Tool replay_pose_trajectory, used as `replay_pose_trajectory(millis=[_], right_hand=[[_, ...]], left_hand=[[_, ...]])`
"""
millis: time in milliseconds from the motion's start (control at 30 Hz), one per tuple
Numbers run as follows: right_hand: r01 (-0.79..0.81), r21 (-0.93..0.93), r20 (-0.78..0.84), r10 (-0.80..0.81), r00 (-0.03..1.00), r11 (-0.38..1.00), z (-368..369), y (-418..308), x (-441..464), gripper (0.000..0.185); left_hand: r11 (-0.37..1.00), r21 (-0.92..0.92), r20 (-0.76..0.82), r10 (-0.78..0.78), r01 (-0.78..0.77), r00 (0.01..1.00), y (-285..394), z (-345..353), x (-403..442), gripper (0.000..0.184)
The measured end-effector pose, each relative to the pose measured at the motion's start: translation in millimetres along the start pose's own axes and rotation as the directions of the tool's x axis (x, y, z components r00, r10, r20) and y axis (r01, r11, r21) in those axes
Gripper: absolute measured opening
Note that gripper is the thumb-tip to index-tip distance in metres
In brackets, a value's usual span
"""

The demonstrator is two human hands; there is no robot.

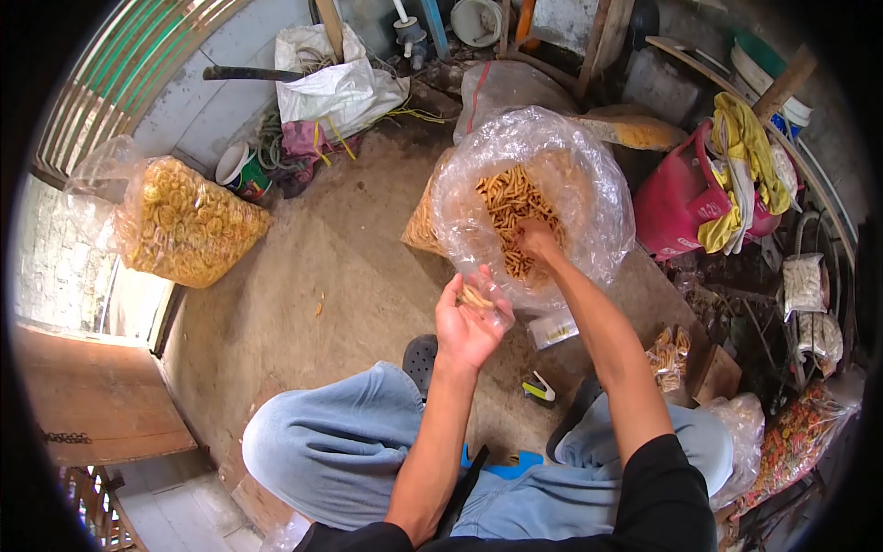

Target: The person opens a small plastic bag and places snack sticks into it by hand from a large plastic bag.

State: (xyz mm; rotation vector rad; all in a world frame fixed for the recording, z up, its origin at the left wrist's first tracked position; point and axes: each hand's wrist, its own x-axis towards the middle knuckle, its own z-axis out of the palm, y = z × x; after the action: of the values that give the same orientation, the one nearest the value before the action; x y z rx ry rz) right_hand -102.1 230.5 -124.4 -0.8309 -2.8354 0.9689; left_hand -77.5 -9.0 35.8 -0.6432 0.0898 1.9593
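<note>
My left hand [467,333] holds a small clear plastic bag [501,313], palm up, with a few brown snack sticks [475,296] inside it. Reaching into a large clear plastic sack [589,166], my right hand [535,237] has its fingers curled into a heap of snack sticks [515,198]. Its fingertips are partly hidden among the sticks. The sack stands on the floor with its mouth spread wide, just beyond my left hand.
A stapler [539,388] and a small clear-and-white pack [552,329] lie near my feet. Filled snack packs [669,357] sit at right, near a red bin [681,202] draped with cloths. Left stands a bag of round yellow snacks [189,221]. A colourful snack bag [800,437] is lower right.
</note>
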Motion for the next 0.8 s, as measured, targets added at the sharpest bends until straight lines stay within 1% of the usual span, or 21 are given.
replay_pose_trajectory(millis=[133,200,233,267,300,333,367,400,433,500,533,600,633,700,733,800], right_hand=[[-0.039,-0.004,0.032,0.039,0.999,0.999,0.8,4.0,2.1,0.020],[-0.017,-0.116,0.070,0.025,0.997,0.993,1.3,5.7,4.4,0.024],[-0.017,-0.117,0.071,0.025,0.997,0.993,3.2,6.8,0.7,0.024],[0.018,-0.027,-0.129,-0.021,0.991,0.999,5.7,8.3,-6.3,0.026],[0.071,0.053,-0.329,-0.050,0.943,0.996,5.9,8.8,-11.1,0.028],[0.071,0.050,-0.330,-0.051,0.943,0.996,-6.6,-0.7,-16.8,0.028],[-0.033,0.152,-0.200,0.063,0.978,0.988,-21.2,-9.5,-21.9,0.027],[-0.147,0.237,-0.057,0.165,0.985,0.960,-31.2,-15.6,-26.0,0.027],[-0.146,0.233,-0.060,0.164,0.985,0.961,-29.9,-8.9,-22.1,0.027],[-0.215,0.409,0.146,0.169,0.975,0.887,-35.2,-3.2,-15.7,0.028],[-0.212,0.403,0.142,0.168,0.975,0.890,-39.7,-5.8,-19.8,0.028],[-0.135,0.649,0.105,0.087,0.991,0.749,-55.2,-17.9,-37.2,0.021],[-0.130,0.642,0.101,0.085,0.991,0.756,-66.5,-28.1,-49.5,0.021],[-0.053,0.793,0.015,0.068,0.998,0.607,-93.6,-51.7,-77.9,0.017],[-0.048,0.786,0.011,0.063,0.998,0.617,-110.1,-66.5,-95.4,0.017],[-0.028,0.833,-0.074,0.162,0.984,0.553,-142.9,-95.8,-131.8,0.020]], left_hand=[[1.000,0.012,-0.015,0.011,-0.010,1.000,1.1,-2.2,1.4,0.021],[1.000,0.020,-0.016,0.015,-0.015,1.000,0.8,-2.4,1.6,0.022],[1.000,0.018,-0.016,0.015,-0.015,1.000,0.4,-2.1,1.1,0.022],[1.000,0.012,-0.010,0.015,-0.015,1.000,-0.3,-1.1,0.0,0.022],[1.000,0.005,-0.001,0.014,-0.014,1.000,-1.1,0.0,-0.8,0.022],[1.000,0.004,0.001,0.012,-0.012,1.000,-1.4,0.8,-1.1,0.022],[1.000,0.006,0.007,0.018,-0.019,1.000,-1.7,1.4,-1.4,0.022],[1.000,0.008,0.014,0.025,-0.025,1.000,-2.4,1.8,-2.1,0.021],[1.000,0.006,0.018,0.022,-0.022,1.000,-2.9,2.0,-2.9,0.021],[0.999,0.033,0.082,0.030,-0.033,0.996,-3.6,1.9,-3.6,0.028],[0.999,0.030,0.088,0.029,-0.032,0.996,-4.0,2.1,-3.4,0.028],[0.998,0.027,0.121,0.047,-0.051,0.992,-5.2,3.7,-2.4,0.029],[0.999,0.021,0.130,0.045,-0.049,0.990,-6.8,4.5,-3.1,0.029],[0.993,0.058,0.187,0.094,-0.106,0.978,-9.4,7.5,-3.3,0.031],[0.993,0.050,0.197,0.092,-0.104,0.976,-9.5,8.3,-3.5,0.031],[0.996,0.017,0.222,0.079,-0.085,0.972,-9.1,9.8,-4.1,0.034]])
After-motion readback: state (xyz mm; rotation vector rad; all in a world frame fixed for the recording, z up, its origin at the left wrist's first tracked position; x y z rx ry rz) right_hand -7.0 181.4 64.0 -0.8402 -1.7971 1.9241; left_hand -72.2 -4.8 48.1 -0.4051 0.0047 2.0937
